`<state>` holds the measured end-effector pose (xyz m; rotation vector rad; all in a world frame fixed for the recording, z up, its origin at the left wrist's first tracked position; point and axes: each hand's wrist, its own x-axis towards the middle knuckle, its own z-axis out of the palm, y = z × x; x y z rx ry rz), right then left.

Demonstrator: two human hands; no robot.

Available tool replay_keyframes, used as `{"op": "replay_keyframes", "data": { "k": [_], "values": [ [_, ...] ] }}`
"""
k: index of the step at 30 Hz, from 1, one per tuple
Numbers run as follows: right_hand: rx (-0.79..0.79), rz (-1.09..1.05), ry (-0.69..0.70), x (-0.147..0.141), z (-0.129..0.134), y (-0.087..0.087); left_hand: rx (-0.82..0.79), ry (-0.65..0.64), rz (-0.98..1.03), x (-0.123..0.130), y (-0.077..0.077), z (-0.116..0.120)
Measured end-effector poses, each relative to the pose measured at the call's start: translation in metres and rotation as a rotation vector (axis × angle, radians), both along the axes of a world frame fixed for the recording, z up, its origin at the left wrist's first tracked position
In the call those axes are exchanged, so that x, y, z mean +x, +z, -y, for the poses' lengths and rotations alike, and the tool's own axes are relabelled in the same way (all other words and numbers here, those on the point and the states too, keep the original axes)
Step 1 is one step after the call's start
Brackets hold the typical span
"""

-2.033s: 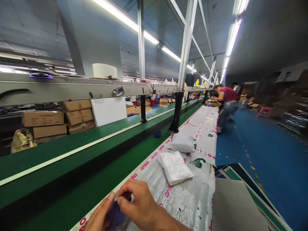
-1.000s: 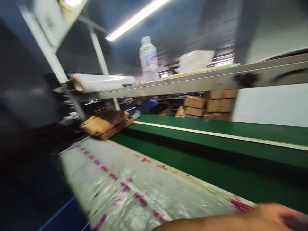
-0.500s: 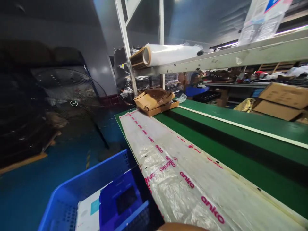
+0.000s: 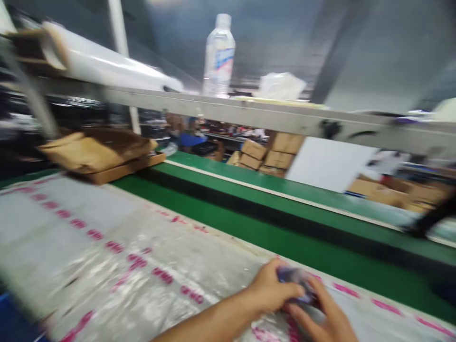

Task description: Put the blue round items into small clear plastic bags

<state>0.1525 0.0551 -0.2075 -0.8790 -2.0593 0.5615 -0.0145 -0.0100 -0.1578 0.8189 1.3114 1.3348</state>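
Head view: left hand [image 4: 272, 287] and right hand [image 4: 322, 323] clench a small dark blue packet [image 4: 297, 285], blurred, both grips closed on it over the bench [image 4: 21, 228], which is covered by a plastic sheet [image 4: 107, 256] with pink lettering. Beyond: green conveyor [image 4: 285, 228], flattened cardboard box [image 4: 96, 152], water bottle [image 4: 219, 57] on grey rail [image 4: 249, 111].

On the bench [image 4: 107, 266], the left hand [image 4: 270, 287] and right hand [image 4: 322, 323] hold a small packet [image 4: 297, 280] at 5 o'clock; a flattened carton [image 4: 96, 152] lies at 10 o'clock, and a bottle [image 4: 219, 57] stands on the overhead rail [image 4: 231, 109] at 12 o'clock.
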Motion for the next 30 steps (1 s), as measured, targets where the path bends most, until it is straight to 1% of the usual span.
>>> {"op": "replay_keyframes", "data": {
  "k": [1,2,4,6,9,11,14,16,19,23,28,30],
  "values": [
    [-0.1,0.011,-0.021,0.0,0.004,0.005,0.032,-0.033,-0.024,-0.003,0.0,-0.003],
    [-0.183,0.015,-0.012,-0.004,0.007,0.009,0.063,-0.066,-0.064,-0.005,0.0,-0.006],
    [-0.283,0.003,-0.026,-0.016,0.009,0.016,0.124,-0.109,-0.179,-0.01,0.002,-0.006],
    [-0.326,-0.013,-0.03,-0.025,0.01,0.023,0.16,-0.104,-0.33,-0.013,0.006,-0.002],
    [-0.348,-0.035,0.005,-0.026,0.014,0.029,0.214,-0.072,-0.523,-0.015,0.011,0.003],
    [-0.386,-0.05,0.042,-0.024,0.016,0.031,0.25,-0.07,-0.589,-0.017,0.012,0.002],
    [-0.439,-0.063,0.091,-0.019,0.016,0.033,0.28,-0.086,-0.627,-0.021,0.013,-0.001],
    [-0.434,-0.077,0.109,-0.016,0.013,0.035,0.285,-0.085,-0.632,-0.023,0.014,-0.002],
    [-0.4,-0.138,0.089,-0.014,0.009,0.037,0.28,-0.068,-0.611,-0.023,0.013,-0.002],
    [-0.409,-0.224,0.077,-0.018,0.004,0.035,0.302,-0.072,-0.566,-0.019,0.009,-0.005],
    [-0.217,-0.186,0.068,-0.018,0.004,0.034,0.312,-0.072,-0.598,-0.016,0.007,-0.008],
    [-0.177,-0.179,0.068,-0.016,0.004,0.037,0.305,-0.097,-0.638,-0.016,0.006,-0.006]
  ]
}}
